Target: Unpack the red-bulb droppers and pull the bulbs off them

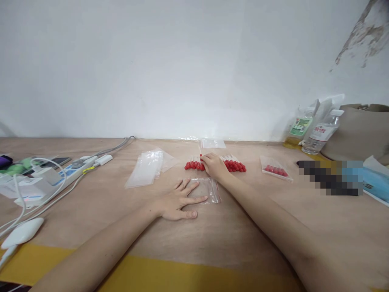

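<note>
My left hand (176,201) lies flat with its fingers spread, the fingertips on a clear zip bag (212,190) on the table. Beyond the bag, my right hand (215,165) pinches a red-headed stick (201,156), whose thin white shaft points up. Beneath and beside that hand lie two groups of similar sticks, the left group (192,165) and the right group (235,165), red heads toward me. To the right rests a clear bag with several red-headed pieces inside (276,169).
Flat clear bags (146,168) are stacked left of the sticks, and another bag (213,144) lies by the wall. A power strip (68,174) with chargers and cables occupies the left side. Bottles (322,133), a beige container (358,134) and a blue packet (375,182) stand or lie right.
</note>
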`<state>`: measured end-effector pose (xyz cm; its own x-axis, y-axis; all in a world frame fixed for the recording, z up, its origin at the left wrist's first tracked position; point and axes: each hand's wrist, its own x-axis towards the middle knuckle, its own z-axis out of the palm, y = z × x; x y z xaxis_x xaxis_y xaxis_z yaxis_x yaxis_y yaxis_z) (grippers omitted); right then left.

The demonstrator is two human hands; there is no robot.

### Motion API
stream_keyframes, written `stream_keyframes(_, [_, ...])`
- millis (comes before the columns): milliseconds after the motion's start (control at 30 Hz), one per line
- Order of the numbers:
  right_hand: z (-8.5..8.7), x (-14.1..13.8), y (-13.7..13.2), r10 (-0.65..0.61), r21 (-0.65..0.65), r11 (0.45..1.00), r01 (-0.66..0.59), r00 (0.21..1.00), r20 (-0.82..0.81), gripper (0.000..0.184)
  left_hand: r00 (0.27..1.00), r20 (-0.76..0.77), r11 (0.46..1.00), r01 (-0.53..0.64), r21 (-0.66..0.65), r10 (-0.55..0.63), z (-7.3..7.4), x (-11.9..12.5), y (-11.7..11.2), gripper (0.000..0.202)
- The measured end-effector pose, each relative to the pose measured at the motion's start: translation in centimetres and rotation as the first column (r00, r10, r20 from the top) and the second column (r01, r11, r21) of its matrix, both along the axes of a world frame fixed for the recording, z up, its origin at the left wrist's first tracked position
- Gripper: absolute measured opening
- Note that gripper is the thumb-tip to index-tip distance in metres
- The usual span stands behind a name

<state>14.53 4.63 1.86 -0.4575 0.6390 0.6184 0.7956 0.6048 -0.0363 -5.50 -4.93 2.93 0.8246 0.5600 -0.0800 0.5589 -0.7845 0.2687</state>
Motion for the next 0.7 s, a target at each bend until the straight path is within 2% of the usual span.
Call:
stream_keyframes(200, [0.3,-0.9,-0.6,-0.167,-0.104,0.982,0.155,0.979,-0.116,0.019,0.996,-0.09,1.0,0.005,0.007,-0.004,0.1,0.1,0.1,0.057])
stream_keyframes(367, [1.0,-0.3,-1.4,-0.19,-0.183,0.971,0.152,0.959,-0.212,0.024,0.996,-0.093,1.0,0.0,0.002,0.0,0.2,0.2,-0.1,0.057])
stream_keyframes(433, [1.2,0.7,-2.7,-0.132,-0.171,0.981,0.087,0.954,-0.271,0.025,0.995,-0.096,1.0,0.002,0.0,-0.002,0.2,0.2,-0.1,0.057])
stream_keyframes(533, [0.8,2.7,-5.6,0.112,-0.13,0.98,-0.151,0.958,-0.265,0.027,0.996,-0.088,1.0,0.01,0.012,-0.009,0.1,0.1,0.0,0.057])
stream_keyframes(600, [0.1,4.1,-7.5,0.319,-0.204,0.917,-0.343,0.937,-0.142,0.034,0.997,-0.079,1.0,0.011,0.022,-0.009,0.0,0.0,0.1,0.057])
stream_keyframes(633, [-0.3,4.8,-8.3,0.363,-0.268,0.888,-0.375,0.927,-0.096,0.036,0.997,-0.074,1.0,0.009,0.024,-0.007,0.0,-0.1,0.1,0.057])
stream_keyframes(700, [-1.1,5.9,-9.3,0.363,-0.372,0.858,-0.355,0.93,-0.049,0.039,0.998,-0.058,1.0,0.004,0.019,-0.003,-0.2,-0.2,0.1,0.057])
